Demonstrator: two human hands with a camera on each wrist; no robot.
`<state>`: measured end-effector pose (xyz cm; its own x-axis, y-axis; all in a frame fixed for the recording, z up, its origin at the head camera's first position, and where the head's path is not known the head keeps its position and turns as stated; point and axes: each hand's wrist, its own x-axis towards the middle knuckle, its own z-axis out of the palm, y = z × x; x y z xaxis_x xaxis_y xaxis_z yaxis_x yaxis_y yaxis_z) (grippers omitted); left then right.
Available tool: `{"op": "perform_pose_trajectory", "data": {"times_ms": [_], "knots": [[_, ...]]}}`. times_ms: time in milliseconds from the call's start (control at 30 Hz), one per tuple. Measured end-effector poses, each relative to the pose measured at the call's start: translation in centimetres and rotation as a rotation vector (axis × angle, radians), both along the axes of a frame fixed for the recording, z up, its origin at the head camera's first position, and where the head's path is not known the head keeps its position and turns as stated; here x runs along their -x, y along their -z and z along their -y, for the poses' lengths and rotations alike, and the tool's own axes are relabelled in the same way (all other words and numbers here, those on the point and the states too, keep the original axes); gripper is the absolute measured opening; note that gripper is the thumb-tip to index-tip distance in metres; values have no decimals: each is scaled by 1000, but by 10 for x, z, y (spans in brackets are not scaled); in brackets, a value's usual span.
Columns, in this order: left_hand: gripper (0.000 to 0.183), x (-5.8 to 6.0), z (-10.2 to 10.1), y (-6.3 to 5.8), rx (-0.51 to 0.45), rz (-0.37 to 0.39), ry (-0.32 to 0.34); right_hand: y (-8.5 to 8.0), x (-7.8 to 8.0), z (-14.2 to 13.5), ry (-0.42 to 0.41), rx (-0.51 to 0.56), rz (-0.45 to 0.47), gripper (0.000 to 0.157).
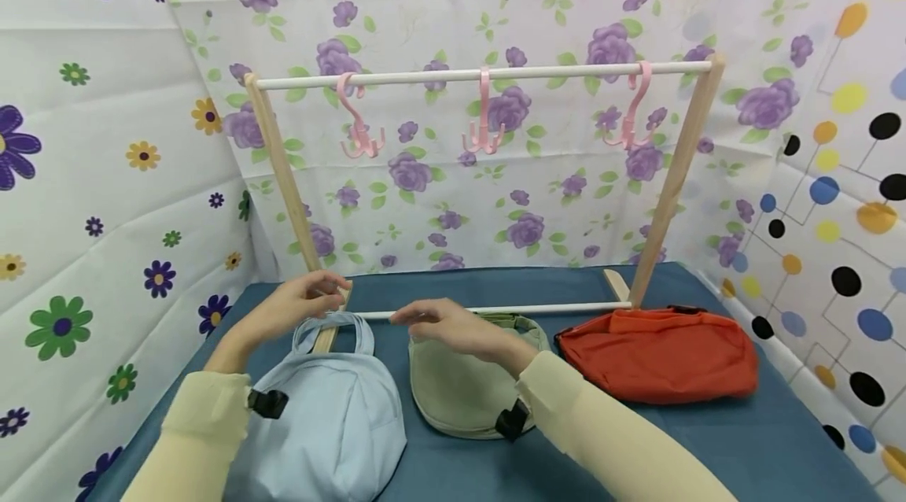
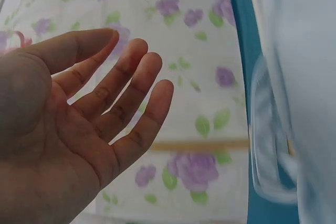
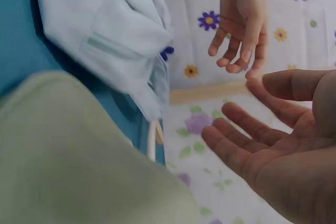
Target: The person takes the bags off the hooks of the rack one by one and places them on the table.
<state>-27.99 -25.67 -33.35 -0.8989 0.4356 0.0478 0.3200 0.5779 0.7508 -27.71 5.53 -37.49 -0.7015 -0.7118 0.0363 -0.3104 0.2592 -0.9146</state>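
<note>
My left hand [image 1: 300, 304] hovers above the handle of a light blue backpack [image 1: 333, 407], fingers relaxed and holding nothing. In the left wrist view its palm and loosely bent fingers show plainly, apart from the bag. Over the top of a sage green bag [image 1: 460, 388] hangs my right hand [image 1: 456, 326], also empty, its fingers loosely bent. The right wrist view has both hands in the air, with the blue backpack [image 3: 105, 30] and green bag [image 3: 79, 156] beside them. An orange-red bag [image 1: 658, 356] lies to the right, touched by neither hand.
Behind the bags stands a wooden-legged rack with a white top bar [image 1: 425, 78]. Three pink hooks [image 1: 484, 120] hang from it. A lower white bar [image 1: 552, 308] runs near the blue tabletop [image 1: 764, 439]. Patterned cloth walls [image 1: 453, 195] enclose the back and sides.
</note>
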Motion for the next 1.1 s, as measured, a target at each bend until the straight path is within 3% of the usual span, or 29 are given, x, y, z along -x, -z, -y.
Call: {"op": "perform_pose_trajectory", "data": {"times_ms": [200, 433, 633, 867, 1100], "knots": [[32, 12, -36, -4, -40, -20, 59, -2, 11, -28, 67, 24, -110, 41], [33, 26, -81, -8, -66, -36, 27, -4, 22, -63, 208, -14, -182, 46], [31, 37, -116, -1, -99, -48, 3, -5, 31, -85, 298, -32, -231, 48], [30, 46, -136, 14, -120, -38, 11, -9, 34, -99, 330, -40, -213, 48], [30, 49, -148, 20, -121, -103, -7, -10, 36, -109, 382, -75, -204, 49]]}}
